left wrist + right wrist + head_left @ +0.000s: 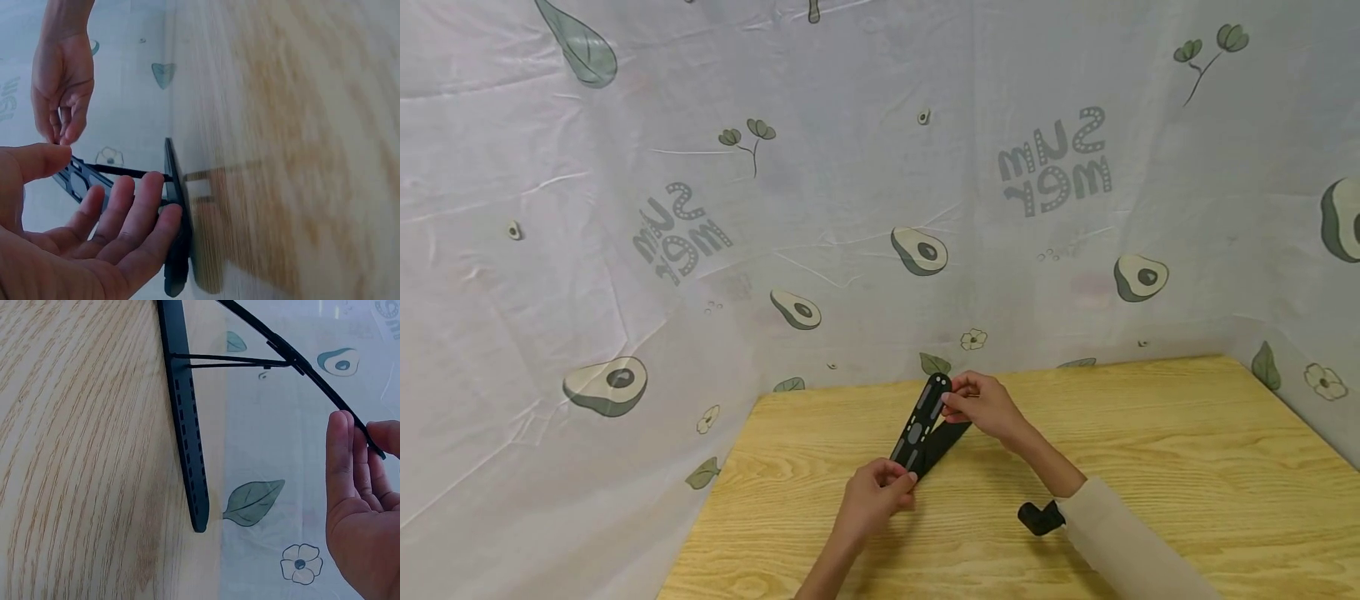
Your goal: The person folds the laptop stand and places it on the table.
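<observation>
A black folding stand (915, 433) stands on the table, its long upper plate with grey pads raised at a slant over a flat base bar (187, 437). A thin wire prop (231, 360) joins the two parts in the right wrist view. My left hand (872, 500) holds the near end of the upper plate between thumb and fingers. With thumb and fingertips, my right hand (988, 407) pinches the far end of that plate. In the right wrist view, the base bar shows rows of slots and lies on the wood.
A black bent piece (1040, 518) lies on the table near the right sleeve (1127, 542), which partly hides it. The wooden table (1187, 433) meets a white sheet (850, 192) printed with avocados at its back and sides.
</observation>
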A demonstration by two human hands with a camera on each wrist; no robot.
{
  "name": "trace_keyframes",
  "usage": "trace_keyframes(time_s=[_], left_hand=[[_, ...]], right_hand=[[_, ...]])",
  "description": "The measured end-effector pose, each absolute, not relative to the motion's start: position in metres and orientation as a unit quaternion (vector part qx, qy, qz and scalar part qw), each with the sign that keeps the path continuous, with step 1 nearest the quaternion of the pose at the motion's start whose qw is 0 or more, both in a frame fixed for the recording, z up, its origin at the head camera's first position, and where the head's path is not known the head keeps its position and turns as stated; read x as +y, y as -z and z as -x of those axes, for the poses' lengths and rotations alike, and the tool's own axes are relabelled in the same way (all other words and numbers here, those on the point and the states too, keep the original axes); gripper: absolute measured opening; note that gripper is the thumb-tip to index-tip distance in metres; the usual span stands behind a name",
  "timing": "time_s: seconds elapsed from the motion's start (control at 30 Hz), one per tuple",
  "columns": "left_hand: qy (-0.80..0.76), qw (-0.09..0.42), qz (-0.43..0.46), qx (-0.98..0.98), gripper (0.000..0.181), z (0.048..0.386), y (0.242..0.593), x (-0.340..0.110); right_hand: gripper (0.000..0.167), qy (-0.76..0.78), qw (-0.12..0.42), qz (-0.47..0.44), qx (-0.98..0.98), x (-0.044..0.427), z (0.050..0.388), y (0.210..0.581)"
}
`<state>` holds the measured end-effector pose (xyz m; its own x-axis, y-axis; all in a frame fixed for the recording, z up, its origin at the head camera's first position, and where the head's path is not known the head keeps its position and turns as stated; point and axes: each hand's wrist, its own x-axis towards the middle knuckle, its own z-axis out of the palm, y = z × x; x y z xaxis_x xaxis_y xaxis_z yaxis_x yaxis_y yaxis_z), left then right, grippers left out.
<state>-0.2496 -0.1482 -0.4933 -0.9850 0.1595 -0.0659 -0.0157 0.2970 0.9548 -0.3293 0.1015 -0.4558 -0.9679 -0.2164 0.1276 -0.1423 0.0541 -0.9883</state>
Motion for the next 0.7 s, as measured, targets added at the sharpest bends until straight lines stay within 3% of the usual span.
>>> trace_keyframes(time_s=[0.7], left_hand=[[-0.558, 0.041, -0.049, 0.827, 0.028, 0.283, 0.502, -0.174]], right_hand=[[0.017, 0.676, -0.02, 0.089, 0.731, 0.085, 0.303, 0.453]])
